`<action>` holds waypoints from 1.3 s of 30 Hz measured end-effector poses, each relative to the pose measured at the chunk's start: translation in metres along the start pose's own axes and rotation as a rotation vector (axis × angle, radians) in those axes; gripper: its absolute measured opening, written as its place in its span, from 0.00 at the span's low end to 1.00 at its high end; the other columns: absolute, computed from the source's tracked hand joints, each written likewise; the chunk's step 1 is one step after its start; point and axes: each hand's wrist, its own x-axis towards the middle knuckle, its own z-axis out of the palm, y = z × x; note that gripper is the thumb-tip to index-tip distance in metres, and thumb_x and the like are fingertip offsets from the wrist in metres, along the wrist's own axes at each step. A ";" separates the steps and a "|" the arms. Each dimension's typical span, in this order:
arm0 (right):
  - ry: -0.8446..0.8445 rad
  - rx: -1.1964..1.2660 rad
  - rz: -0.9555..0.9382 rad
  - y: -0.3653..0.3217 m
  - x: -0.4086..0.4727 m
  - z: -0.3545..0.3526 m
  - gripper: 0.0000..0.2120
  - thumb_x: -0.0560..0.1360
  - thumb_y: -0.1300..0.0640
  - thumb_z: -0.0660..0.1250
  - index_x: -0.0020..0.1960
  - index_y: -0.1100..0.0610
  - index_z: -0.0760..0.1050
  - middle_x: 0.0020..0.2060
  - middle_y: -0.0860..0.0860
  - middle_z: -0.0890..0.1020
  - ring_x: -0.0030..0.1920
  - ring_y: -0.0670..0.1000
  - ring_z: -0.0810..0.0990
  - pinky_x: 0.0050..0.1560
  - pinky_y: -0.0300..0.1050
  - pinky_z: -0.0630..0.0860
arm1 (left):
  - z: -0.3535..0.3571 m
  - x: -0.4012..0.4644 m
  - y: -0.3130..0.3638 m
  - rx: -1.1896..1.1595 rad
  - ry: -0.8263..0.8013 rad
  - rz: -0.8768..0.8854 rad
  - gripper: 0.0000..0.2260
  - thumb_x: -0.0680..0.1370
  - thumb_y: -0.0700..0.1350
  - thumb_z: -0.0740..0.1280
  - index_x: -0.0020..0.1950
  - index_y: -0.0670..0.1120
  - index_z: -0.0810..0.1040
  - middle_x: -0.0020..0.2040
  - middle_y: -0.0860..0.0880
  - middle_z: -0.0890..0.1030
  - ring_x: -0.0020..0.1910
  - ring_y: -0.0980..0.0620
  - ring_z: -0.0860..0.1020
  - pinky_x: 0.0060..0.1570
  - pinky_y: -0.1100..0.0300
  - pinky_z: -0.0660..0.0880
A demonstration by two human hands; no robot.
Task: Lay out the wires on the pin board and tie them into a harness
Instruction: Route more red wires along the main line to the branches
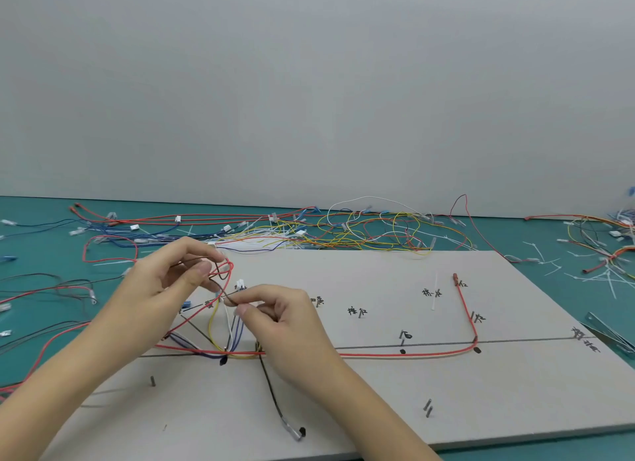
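Note:
A grey pin board (pixel 395 392) lies on the teal table, with metal pins and handwritten marks. A long red wire (pixel 412 353) runs along the drawn line and bends up to a terminal at the right. Yellow, white, blue and black wires (pixel 223 330) fan up from a pin at the board's left. My left hand (pixel 161 288) pinches a looped red and dark wire (pixel 221 271) above the board. My right hand (pixel 285 319) pinches a thin dark wire (pixel 229 301) near a white connector (pixel 240 284). A black wire (pixel 271 388) runs down to the front edge.
A tangle of red, blue, yellow and white wires (pixel 343 227) lies behind the board. More wires and loose white cable ties (pixel 601 275) are scattered at the right. Red and black wires (pixel 51 292) trail off at the left. A metal tool (pixel 608 333) lies at the board's right edge.

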 end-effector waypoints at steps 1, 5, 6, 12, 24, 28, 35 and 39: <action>0.010 0.019 0.005 0.000 0.000 -0.002 0.11 0.78 0.65 0.62 0.50 0.59 0.82 0.19 0.43 0.63 0.23 0.44 0.57 0.25 0.37 0.55 | 0.000 0.000 0.000 -0.012 -0.003 -0.006 0.06 0.78 0.49 0.65 0.48 0.59 0.79 0.44 0.53 0.82 0.41 0.52 0.84 0.44 0.57 0.77; 0.032 -0.008 -0.008 -0.001 0.002 -0.006 0.10 0.78 0.64 0.61 0.49 0.58 0.82 0.21 0.43 0.65 0.23 0.44 0.59 0.26 0.37 0.56 | -0.002 0.002 -0.006 -0.026 0.079 -0.062 0.10 0.79 0.44 0.62 0.47 0.58 0.80 0.39 0.56 0.77 0.32 0.47 0.83 0.38 0.57 0.77; 0.028 -0.026 -0.018 -0.002 0.001 -0.006 0.10 0.78 0.63 0.62 0.49 0.57 0.82 0.22 0.44 0.67 0.24 0.44 0.60 0.27 0.38 0.57 | -0.003 0.002 -0.008 -0.002 0.096 -0.075 0.10 0.80 0.43 0.62 0.48 0.58 0.79 0.39 0.56 0.76 0.29 0.47 0.82 0.38 0.52 0.77; -0.081 -0.031 -0.060 -0.007 -0.004 -0.002 0.10 0.78 0.65 0.63 0.53 0.61 0.83 0.49 0.53 0.85 0.53 0.52 0.82 0.59 0.47 0.76 | -0.010 0.002 -0.012 0.290 0.158 -0.028 0.11 0.80 0.43 0.64 0.49 0.61 0.76 0.41 0.55 0.76 0.24 0.53 0.72 0.26 0.59 0.72; -0.130 0.220 -0.078 -0.023 -0.003 -0.024 0.10 0.78 0.70 0.62 0.56 0.70 0.79 0.48 0.57 0.84 0.31 0.36 0.78 0.35 0.26 0.71 | -0.031 0.007 -0.010 0.632 0.284 -0.052 0.14 0.76 0.41 0.68 0.44 0.62 0.73 0.34 0.56 0.76 0.32 0.57 0.72 0.34 0.56 0.68; -0.098 0.207 0.009 -0.023 -0.003 -0.024 0.08 0.79 0.67 0.62 0.52 0.64 0.80 0.40 0.46 0.84 0.25 0.44 0.70 0.25 0.36 0.70 | -0.030 0.006 -0.008 0.511 0.254 0.035 0.15 0.78 0.38 0.66 0.45 0.60 0.75 0.40 0.55 0.79 0.40 0.62 0.78 0.42 0.62 0.73; -0.116 0.244 0.093 -0.026 -0.005 -0.015 0.07 0.81 0.66 0.58 0.53 0.61 0.75 0.45 0.52 0.79 0.37 0.50 0.78 0.34 0.43 0.78 | -0.010 0.002 0.000 -0.153 -0.038 -0.185 0.20 0.82 0.33 0.56 0.43 0.52 0.81 0.40 0.50 0.80 0.38 0.47 0.85 0.42 0.63 0.81; -0.078 0.312 0.106 -0.026 -0.003 -0.012 0.07 0.81 0.65 0.59 0.54 0.63 0.75 0.44 0.51 0.80 0.35 0.50 0.79 0.33 0.42 0.79 | -0.012 0.002 0.004 -0.287 -0.185 -0.243 0.07 0.69 0.42 0.72 0.45 0.47 0.84 0.46 0.41 0.83 0.43 0.45 0.84 0.45 0.58 0.80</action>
